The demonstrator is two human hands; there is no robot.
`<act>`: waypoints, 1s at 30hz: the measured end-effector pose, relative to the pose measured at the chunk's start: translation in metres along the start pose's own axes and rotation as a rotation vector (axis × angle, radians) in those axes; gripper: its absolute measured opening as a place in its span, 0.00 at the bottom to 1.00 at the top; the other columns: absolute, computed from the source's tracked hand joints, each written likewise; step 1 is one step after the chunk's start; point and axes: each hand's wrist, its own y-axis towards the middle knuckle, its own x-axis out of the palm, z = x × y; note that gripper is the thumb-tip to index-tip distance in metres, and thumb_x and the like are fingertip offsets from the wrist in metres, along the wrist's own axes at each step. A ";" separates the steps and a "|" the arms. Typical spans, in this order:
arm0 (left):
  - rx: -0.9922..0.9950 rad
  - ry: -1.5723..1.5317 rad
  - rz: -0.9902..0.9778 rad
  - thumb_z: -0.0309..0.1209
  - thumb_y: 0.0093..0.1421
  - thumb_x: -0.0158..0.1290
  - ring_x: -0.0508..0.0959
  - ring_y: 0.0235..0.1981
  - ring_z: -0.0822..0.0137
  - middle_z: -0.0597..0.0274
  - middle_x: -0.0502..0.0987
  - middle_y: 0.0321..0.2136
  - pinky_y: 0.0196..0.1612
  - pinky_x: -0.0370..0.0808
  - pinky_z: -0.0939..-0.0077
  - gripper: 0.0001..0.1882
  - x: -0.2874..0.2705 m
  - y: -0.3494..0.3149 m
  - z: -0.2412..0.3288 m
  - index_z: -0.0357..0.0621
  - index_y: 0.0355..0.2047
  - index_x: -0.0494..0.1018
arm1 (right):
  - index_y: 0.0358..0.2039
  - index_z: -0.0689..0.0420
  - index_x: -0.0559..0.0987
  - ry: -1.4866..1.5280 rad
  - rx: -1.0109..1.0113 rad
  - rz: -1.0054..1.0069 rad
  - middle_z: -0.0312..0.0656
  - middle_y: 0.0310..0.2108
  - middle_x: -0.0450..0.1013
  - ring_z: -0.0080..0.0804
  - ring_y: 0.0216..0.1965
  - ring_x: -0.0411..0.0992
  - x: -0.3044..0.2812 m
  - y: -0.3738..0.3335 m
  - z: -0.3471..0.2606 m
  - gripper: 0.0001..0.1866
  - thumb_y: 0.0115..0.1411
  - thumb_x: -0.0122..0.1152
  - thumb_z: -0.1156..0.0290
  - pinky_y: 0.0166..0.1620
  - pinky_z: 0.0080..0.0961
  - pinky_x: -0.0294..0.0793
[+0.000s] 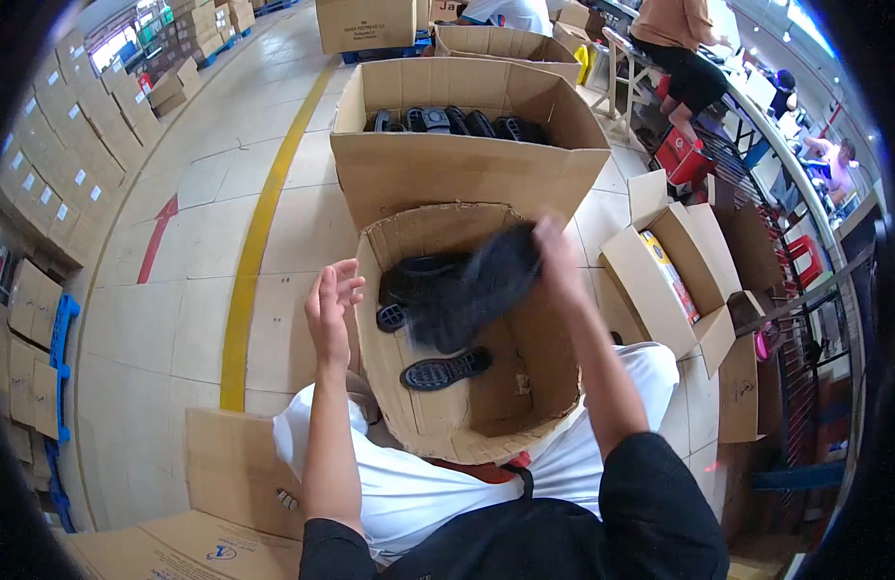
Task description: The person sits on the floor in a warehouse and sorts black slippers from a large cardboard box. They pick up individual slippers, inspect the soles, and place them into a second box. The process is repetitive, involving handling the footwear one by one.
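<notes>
In front of me stands an open cardboard box (423,425) with black footwear inside. My right hand (560,261) is at its right side, closed on the end of a black shoe (505,274), which is tilted over the box and smeared by motion. Under and beside it lie more black shoes (418,280), partly hidden. One black shoe (445,369) lies apart on the box floor, treaded sole upward. My left hand (332,302) is raised by the box's left rim, palm toward the box, fingers apart and holding nothing.
Behind the box, a larger carton (467,179) holds several black shoes. An open carton (660,275) with a yellow-and-red package stands at the right. A carton with spread flaps (239,464) is at my lower left. A yellow floor line (264,232) runs along the left.
</notes>
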 end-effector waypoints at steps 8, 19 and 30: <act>0.038 -0.015 -0.037 0.46 0.59 0.39 0.73 0.28 0.74 0.62 0.74 0.31 0.32 0.68 0.82 0.21 0.007 0.002 -0.011 0.40 0.36 0.70 | 0.53 0.62 0.57 0.068 -0.411 -0.679 0.46 0.26 0.72 0.28 0.18 0.72 0.085 -0.111 -0.181 0.34 0.48 0.60 0.66 0.18 0.19 0.71; 0.012 0.108 -0.111 0.45 0.59 0.41 0.73 0.26 0.74 0.63 0.75 0.28 0.31 0.67 0.83 0.18 0.007 -0.008 -0.025 0.42 0.30 0.70 | 0.52 0.57 0.61 0.138 -0.664 -0.736 0.36 0.12 0.66 0.25 0.13 0.68 0.121 -0.126 -0.194 0.30 0.50 0.60 0.66 0.18 0.18 0.67; -0.048 -0.046 0.139 0.42 0.60 0.40 0.75 0.23 0.74 0.60 0.75 0.25 0.30 0.69 0.83 0.17 -0.005 -0.010 -0.002 0.41 0.29 0.71 | 0.32 0.61 0.75 -0.744 0.598 -0.545 0.42 0.23 0.73 0.32 0.21 0.72 0.050 -0.132 0.196 0.15 0.48 0.55 0.63 0.27 0.28 0.71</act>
